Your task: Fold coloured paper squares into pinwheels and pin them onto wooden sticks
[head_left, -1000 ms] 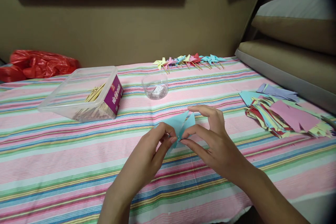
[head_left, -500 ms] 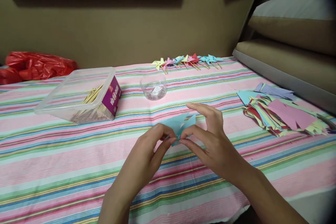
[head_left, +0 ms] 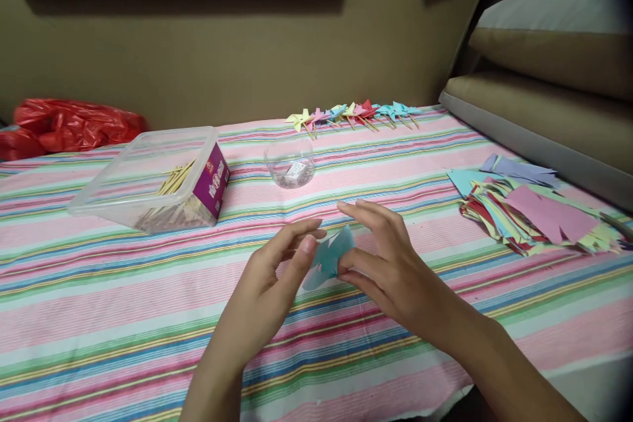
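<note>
Both hands meet over the striped cloth near the front middle. Between them is a small light-blue folded paper piece [head_left: 330,256], its points bent inward. My right hand [head_left: 390,270] pinches its right side with thumb and fingers. My left hand [head_left: 270,283] touches its left edge, index finger stretched out above it and thumb against the paper. The paper's lower part is hidden behind my fingers.
A clear plastic box [head_left: 148,178] with wooden sticks and a purple label lies at the left. A small clear cup [head_left: 290,163] stands behind the hands. A row of coloured paper pinwheels [head_left: 353,113] lies further back. Stacked coloured paper [head_left: 534,214] is at the right. A red bag [head_left: 69,122] is far left.
The blue paper's upright points have been folded down and it looks smaller. My left fingers have loosened and stretched out; both hands shifted slightly lower and left.
</note>
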Action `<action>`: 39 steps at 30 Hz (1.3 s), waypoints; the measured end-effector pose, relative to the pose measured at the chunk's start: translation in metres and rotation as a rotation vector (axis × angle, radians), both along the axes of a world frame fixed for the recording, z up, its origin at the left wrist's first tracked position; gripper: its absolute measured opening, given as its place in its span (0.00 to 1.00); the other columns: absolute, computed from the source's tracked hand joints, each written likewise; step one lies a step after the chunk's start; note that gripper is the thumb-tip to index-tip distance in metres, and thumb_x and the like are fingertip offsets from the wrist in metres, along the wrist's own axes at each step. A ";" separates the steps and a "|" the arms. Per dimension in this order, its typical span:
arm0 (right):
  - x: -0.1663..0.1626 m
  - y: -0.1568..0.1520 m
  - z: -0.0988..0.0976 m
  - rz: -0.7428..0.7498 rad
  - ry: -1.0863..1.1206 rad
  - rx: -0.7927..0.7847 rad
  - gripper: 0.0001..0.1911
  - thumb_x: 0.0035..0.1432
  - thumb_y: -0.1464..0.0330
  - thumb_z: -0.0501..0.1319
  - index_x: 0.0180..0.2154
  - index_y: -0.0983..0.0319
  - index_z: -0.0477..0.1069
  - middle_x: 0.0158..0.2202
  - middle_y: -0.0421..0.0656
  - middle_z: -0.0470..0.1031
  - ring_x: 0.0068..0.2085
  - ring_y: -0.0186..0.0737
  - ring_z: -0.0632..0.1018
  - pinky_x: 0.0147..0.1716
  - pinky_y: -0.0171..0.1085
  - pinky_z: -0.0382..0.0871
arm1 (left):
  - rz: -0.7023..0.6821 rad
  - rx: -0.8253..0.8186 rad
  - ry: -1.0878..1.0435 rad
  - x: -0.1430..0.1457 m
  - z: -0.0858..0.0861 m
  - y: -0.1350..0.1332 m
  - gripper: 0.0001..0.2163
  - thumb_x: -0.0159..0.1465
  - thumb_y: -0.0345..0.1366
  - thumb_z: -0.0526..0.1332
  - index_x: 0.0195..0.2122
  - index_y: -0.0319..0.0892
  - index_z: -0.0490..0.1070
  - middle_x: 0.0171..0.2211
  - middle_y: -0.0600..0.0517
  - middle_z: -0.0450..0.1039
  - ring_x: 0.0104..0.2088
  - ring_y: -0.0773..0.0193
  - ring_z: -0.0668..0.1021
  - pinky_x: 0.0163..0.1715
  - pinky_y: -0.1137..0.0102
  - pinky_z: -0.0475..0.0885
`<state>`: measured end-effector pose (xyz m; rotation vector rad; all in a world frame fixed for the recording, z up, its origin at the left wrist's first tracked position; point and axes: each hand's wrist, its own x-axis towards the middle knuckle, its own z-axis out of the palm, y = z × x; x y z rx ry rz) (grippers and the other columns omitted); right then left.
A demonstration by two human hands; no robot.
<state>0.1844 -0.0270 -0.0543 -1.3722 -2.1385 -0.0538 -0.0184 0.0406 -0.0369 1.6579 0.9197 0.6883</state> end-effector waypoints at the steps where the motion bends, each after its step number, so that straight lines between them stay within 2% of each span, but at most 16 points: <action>1: 0.000 0.000 0.000 0.003 -0.008 -0.009 0.06 0.67 0.75 0.61 0.37 0.60 0.74 0.68 0.52 0.55 0.70 0.61 0.57 0.64 0.62 0.61 | -0.002 0.013 0.006 0.001 0.000 0.000 0.17 0.73 0.51 0.55 0.56 0.52 0.74 0.56 0.51 0.76 0.59 0.56 0.74 0.54 0.64 0.69; 4: -0.001 -0.001 0.001 0.012 -0.031 -0.030 0.07 0.68 0.74 0.59 0.37 0.61 0.74 0.68 0.52 0.55 0.71 0.59 0.56 0.65 0.61 0.61 | -0.015 0.035 0.028 0.006 -0.003 -0.001 0.15 0.73 0.49 0.55 0.51 0.50 0.77 0.52 0.52 0.78 0.55 0.56 0.76 0.51 0.65 0.69; 8: 0.000 -0.002 0.001 0.043 -0.022 -0.055 0.06 0.67 0.75 0.60 0.36 0.61 0.72 0.67 0.53 0.57 0.71 0.60 0.57 0.65 0.61 0.61 | -0.081 0.010 0.051 0.010 -0.005 -0.001 0.13 0.73 0.45 0.57 0.53 0.49 0.74 0.48 0.52 0.77 0.47 0.58 0.77 0.46 0.65 0.69; 11: 0.002 -0.003 0.002 0.064 0.038 -0.112 0.06 0.68 0.74 0.60 0.37 0.59 0.72 0.68 0.51 0.56 0.71 0.57 0.56 0.65 0.60 0.62 | -0.055 0.037 0.083 0.009 -0.005 0.000 0.11 0.74 0.42 0.55 0.52 0.48 0.74 0.49 0.51 0.76 0.49 0.57 0.76 0.47 0.65 0.68; 16: 0.007 -0.005 0.003 0.080 0.179 -0.305 0.05 0.70 0.71 0.58 0.40 0.56 0.72 0.71 0.45 0.50 0.71 0.51 0.58 0.64 0.57 0.67 | -0.050 0.059 0.061 0.004 -0.004 0.001 0.12 0.75 0.38 0.52 0.52 0.50 0.74 0.50 0.50 0.73 0.50 0.58 0.75 0.47 0.65 0.68; 22: 0.009 -0.006 0.000 0.115 0.222 -0.317 0.04 0.69 0.70 0.60 0.40 0.56 0.73 0.71 0.45 0.51 0.67 0.50 0.66 0.65 0.57 0.68 | -0.170 0.134 0.053 0.002 0.003 0.001 0.11 0.74 0.32 0.54 0.41 0.48 0.76 0.44 0.51 0.71 0.48 0.60 0.74 0.50 0.66 0.66; 27: 0.006 -0.004 0.002 0.093 0.137 -0.210 0.06 0.69 0.72 0.59 0.38 0.59 0.73 0.69 0.49 0.56 0.66 0.52 0.69 0.59 0.55 0.74 | -0.126 0.173 0.078 0.005 0.001 0.002 0.10 0.73 0.39 0.58 0.36 0.45 0.74 0.42 0.51 0.72 0.45 0.60 0.75 0.48 0.66 0.67; 30: 0.004 -0.002 0.001 0.068 0.073 -0.095 0.07 0.68 0.75 0.59 0.38 0.61 0.74 0.67 0.54 0.59 0.63 0.56 0.71 0.55 0.56 0.76 | -0.092 0.190 0.052 0.005 -0.006 0.004 0.04 0.72 0.36 0.60 0.42 0.46 0.75 0.45 0.51 0.74 0.49 0.59 0.75 0.49 0.65 0.68; 33: 0.003 -0.001 0.000 0.048 0.028 -0.001 0.07 0.68 0.76 0.58 0.39 0.62 0.74 0.66 0.56 0.61 0.62 0.57 0.73 0.55 0.57 0.76 | -0.047 0.140 0.016 0.005 -0.010 0.005 0.05 0.71 0.36 0.61 0.46 0.48 0.75 0.47 0.52 0.75 0.49 0.59 0.76 0.48 0.66 0.69; 36: 0.003 -0.001 0.000 0.043 0.023 0.057 0.07 0.68 0.77 0.58 0.40 0.63 0.73 0.65 0.56 0.60 0.63 0.56 0.70 0.58 0.57 0.74 | 0.007 0.062 0.000 0.005 -0.010 0.005 0.07 0.70 0.39 0.62 0.48 0.50 0.75 0.46 0.54 0.76 0.43 0.61 0.77 0.41 0.68 0.70; 39: 0.002 0.000 -0.001 0.049 0.042 0.082 0.06 0.69 0.76 0.58 0.40 0.62 0.73 0.65 0.55 0.60 0.65 0.54 0.69 0.59 0.54 0.74 | 0.063 0.013 -0.005 0.005 -0.007 0.003 0.11 0.69 0.42 0.64 0.52 0.53 0.74 0.49 0.55 0.76 0.42 0.62 0.78 0.35 0.71 0.71</action>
